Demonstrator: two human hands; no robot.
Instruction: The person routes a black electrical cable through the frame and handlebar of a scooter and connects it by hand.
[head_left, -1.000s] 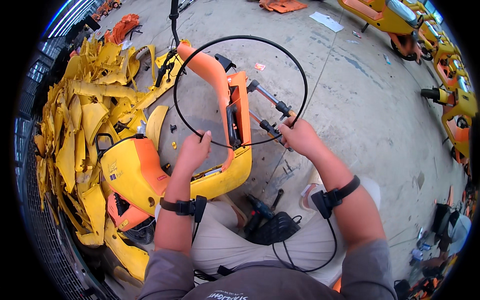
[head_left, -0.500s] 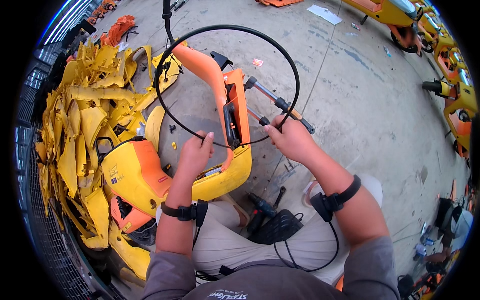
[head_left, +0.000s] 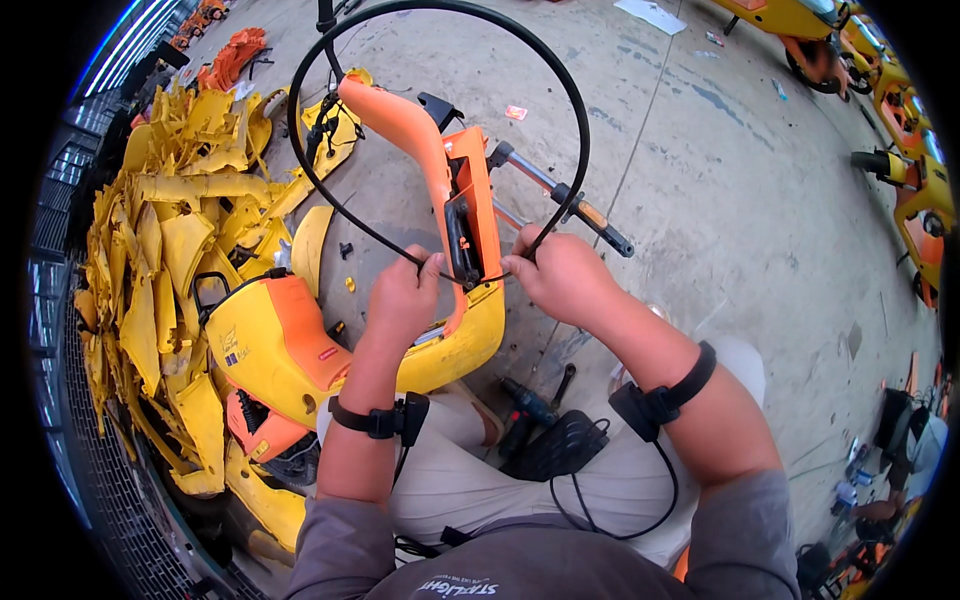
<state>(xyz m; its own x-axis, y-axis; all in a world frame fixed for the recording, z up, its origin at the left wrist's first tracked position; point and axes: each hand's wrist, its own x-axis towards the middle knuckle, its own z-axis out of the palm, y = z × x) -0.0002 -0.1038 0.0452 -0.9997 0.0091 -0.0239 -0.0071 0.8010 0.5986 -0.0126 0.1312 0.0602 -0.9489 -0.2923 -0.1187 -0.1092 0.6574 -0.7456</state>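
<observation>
A thick black cable (head_left: 584, 130) rises in a large round loop in front of me. My left hand (head_left: 402, 295) is closed on its lower left part, thumb pressed along the cable. My right hand (head_left: 560, 275) pinches the lower right part, and a thin section runs between the two hands. Behind the loop stands an orange and yellow scooter body (head_left: 405, 125), with a slot (head_left: 462, 235) of dark parts right beyond my hands. A fork with two tubes (head_left: 550, 185) sticks out to its right.
Yellow plastic panels (head_left: 160, 250) lie heaped on the left. By my legs are a drill (head_left: 530, 405), a wrench (head_left: 563, 382) and a black ridged part (head_left: 555, 450). Yellow scooters (head_left: 915, 205) stand along the right; a white sheet (head_left: 650, 15) lies on the floor.
My hands have come closer together, the left moving right and the right moving left. The cable loop has shifted up and slightly left.
</observation>
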